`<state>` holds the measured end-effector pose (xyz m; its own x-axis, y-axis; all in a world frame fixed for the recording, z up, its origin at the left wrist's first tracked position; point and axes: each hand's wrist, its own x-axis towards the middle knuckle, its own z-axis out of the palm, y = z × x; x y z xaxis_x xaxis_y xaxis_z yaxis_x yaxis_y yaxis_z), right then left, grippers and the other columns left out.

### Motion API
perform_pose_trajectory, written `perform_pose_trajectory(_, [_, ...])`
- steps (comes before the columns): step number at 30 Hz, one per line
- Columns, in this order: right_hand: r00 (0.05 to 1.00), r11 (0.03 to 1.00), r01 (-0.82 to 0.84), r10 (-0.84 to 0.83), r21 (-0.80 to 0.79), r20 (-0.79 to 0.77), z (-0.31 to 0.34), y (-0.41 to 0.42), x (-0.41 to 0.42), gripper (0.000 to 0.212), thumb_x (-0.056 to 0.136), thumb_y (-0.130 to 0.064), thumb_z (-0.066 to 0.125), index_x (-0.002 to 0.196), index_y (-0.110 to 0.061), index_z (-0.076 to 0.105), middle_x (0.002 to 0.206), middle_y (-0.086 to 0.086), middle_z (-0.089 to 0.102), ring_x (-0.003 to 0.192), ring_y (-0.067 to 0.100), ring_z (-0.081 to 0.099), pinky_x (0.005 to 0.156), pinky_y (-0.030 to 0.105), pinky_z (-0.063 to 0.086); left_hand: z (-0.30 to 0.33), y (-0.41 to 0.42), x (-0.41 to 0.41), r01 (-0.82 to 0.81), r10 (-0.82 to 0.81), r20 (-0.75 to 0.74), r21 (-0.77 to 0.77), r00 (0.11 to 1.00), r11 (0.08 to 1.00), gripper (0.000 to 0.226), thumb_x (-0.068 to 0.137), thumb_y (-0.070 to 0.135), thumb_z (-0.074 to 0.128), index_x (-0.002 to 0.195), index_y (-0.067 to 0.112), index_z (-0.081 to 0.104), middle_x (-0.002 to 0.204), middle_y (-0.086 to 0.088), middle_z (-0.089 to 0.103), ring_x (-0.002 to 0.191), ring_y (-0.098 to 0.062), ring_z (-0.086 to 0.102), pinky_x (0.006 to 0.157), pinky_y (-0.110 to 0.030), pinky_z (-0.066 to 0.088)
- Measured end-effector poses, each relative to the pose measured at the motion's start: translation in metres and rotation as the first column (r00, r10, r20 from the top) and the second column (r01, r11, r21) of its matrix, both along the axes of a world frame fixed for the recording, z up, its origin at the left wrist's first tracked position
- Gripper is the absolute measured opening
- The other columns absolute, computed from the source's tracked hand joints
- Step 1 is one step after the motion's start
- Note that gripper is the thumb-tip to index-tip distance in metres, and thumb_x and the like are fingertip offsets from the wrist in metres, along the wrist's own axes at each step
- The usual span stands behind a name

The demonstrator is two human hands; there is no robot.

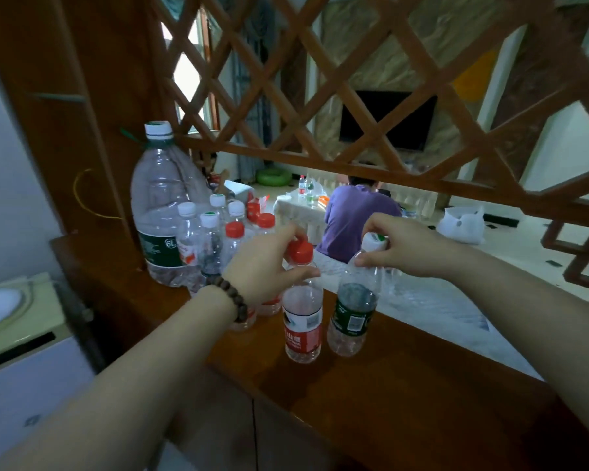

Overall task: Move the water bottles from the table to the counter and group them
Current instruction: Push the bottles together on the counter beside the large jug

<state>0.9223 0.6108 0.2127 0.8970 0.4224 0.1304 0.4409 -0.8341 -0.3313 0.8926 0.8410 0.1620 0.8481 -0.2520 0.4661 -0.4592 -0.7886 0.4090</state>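
Hands grasping bottle necks: my left hand (269, 263) on the red-capped bottle (301, 307), right hand (405, 246) on the green-labelled bottle (354, 311); I'd slide both upright toward the cluster of bottles (215, 239), centre left.

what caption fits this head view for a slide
Both hands set a red-capped bottle and a green-label bottle on the wooden counter.

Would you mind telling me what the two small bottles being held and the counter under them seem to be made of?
The red-capped clear bottle and the white-capped, green-labelled clear bottle look like thin transparent plastic: you see through their walls, and the labels look like printed film. The reddish-brown counter seems to be varnished wood, or possibly a veneer, given its glossy sheen.
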Motion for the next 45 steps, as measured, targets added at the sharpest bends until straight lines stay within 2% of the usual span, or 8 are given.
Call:
perform_pose_trajectory(4, [0.997, 0.995, -0.073, 0.073, 0.074, -0.001, -0.011, 0.032, 0.024, 0.041, 0.075, -0.04, 0.077, 0.102, -0.016, 0.056, 0.085, 0.002, 0.063, 0.07, 0.016, 0.057, 0.054, 0.025, 0.037, -0.004, 0.021, -0.004, -0.11, 0.111, 0.037, -0.008, 0.993, 0.994, 0.047, 0.074, 0.045, 0.073, 0.108, 0.021, 0.05, 0.1, 0.005, 0.063, 0.089, -0.011, 0.059, 0.074, -0.029, 0.053])
perform_pose_trajectory(9, [0.987, 0.978, -0.158, 0.159, 0.136, 0.004, -0.023, 0.059, 0.043, 0.041, 0.077, -0.032, 0.077, 0.105, -0.017, 0.052, 0.089, -0.009, 0.051, 0.07, 0.001, 0.049, 0.055, 0.019, 0.032, -0.01, 0.03, -0.002, -0.165, 0.165, 0.046, -0.003, 0.985, 0.986, 0.045, 0.074, 0.04, 0.076, 0.106, 0.021, 0.051, 0.099, 0.003, 0.061, 0.09, -0.014, 0.058, 0.076, -0.033, 0.054])
perform_pose_trajectory(15, [0.98, 0.96, -0.192, 0.197, 0.203, -0.006, -0.035, 0.076, 0.061, 0.044, 0.076, -0.027, 0.079, 0.11, -0.014, 0.055, 0.098, -0.001, 0.054, 0.069, 0.004, 0.05, 0.059, 0.022, 0.035, -0.014, 0.032, 0.004, -0.235, 0.236, 0.076, -0.016, 0.969, 0.972, 0.044, 0.074, 0.037, 0.077, 0.106, 0.018, 0.053, 0.102, 0.0, 0.062, 0.086, -0.012, 0.054, 0.075, -0.028, 0.05])
perform_pose_trajectory(18, [0.981, 0.951, -0.188, 0.193, 0.245, 0.004, -0.038, 0.08, 0.069, 0.04, 0.075, -0.026, 0.08, 0.106, -0.019, 0.056, 0.107, 0.003, 0.058, 0.077, 0.014, 0.054, 0.068, 0.027, 0.039, -0.016, 0.031, 0.007, -0.266, 0.266, 0.113, -0.008, 0.957, 0.964, 0.046, 0.075, 0.037, 0.076, 0.11, 0.015, 0.055, 0.102, 0.0, 0.063, 0.084, -0.012, 0.053, 0.072, -0.024, 0.044])
perform_pose_trajectory(29, [0.976, 0.928, -0.216, 0.207, 0.303, 0.062, -0.052, 0.102, 0.086, 0.04, 0.08, -0.027, 0.074, 0.115, -0.017, 0.057, 0.108, 0.011, 0.061, 0.09, 0.025, 0.059, 0.077, 0.036, 0.048, -0.026, 0.031, 0.01, -0.346, 0.345, 0.16, -0.025, 0.925, 0.938, 0.059, 0.078, 0.043, 0.071, 0.126, 0.016, 0.049, 0.115, -0.004, 0.062, 0.102, -0.02, 0.059, 0.08, -0.032, 0.049])
perform_pose_trajectory(33, [0.97, 0.92, -0.242, 0.232, 0.307, 0.069, -0.053, 0.107, 0.09, 0.038, 0.083, -0.027, 0.071, 0.117, -0.018, 0.057, 0.112, 0.008, 0.061, 0.092, 0.022, 0.058, 0.073, 0.029, 0.045, -0.028, 0.034, 0.009, -0.354, 0.352, 0.186, -0.023, 0.917, 0.935, 0.054, 0.079, 0.044, 0.07, 0.121, 0.016, 0.051, 0.108, -0.004, 0.062, 0.093, -0.021, 0.06, 0.075, -0.034, 0.052])
perform_pose_trajectory(36, [0.974, 0.929, -0.228, 0.221, 0.293, 0.056, -0.055, 0.107, 0.094, 0.04, 0.084, -0.027, 0.07, 0.12, -0.019, 0.055, 0.114, 0.008, 0.06, 0.094, 0.023, 0.058, 0.079, 0.035, 0.048, -0.03, 0.037, 0.011, -0.349, 0.344, 0.21, -0.012, 0.915, 0.937, 0.055, 0.078, 0.046, 0.07, 0.119, 0.015, 0.053, 0.104, -0.003, 0.062, 0.091, -0.019, 0.058, 0.074, -0.034, 0.052])
perform_pose_trajectory(45, [0.969, 0.913, -0.233, 0.248, 0.334, -0.002, -0.064, 0.104, 0.094, 0.065, 0.082, -0.033, 0.072, 0.139, -0.023, 0.042, 0.142, 0.003, 0.048, 0.121, 0.024, 0.052, 0.1, 0.041, 0.045, -0.042, 0.041, 0.01, -0.302, 0.294, 0.214, 0.005, 0.931, 0.953, 0.073, 0.079, 0.049, 0.067, 0.139, 0.016, 0.041, 0.125, -0.001, 0.053, 0.114, -0.017, 0.048, 0.094, -0.031, 0.045])
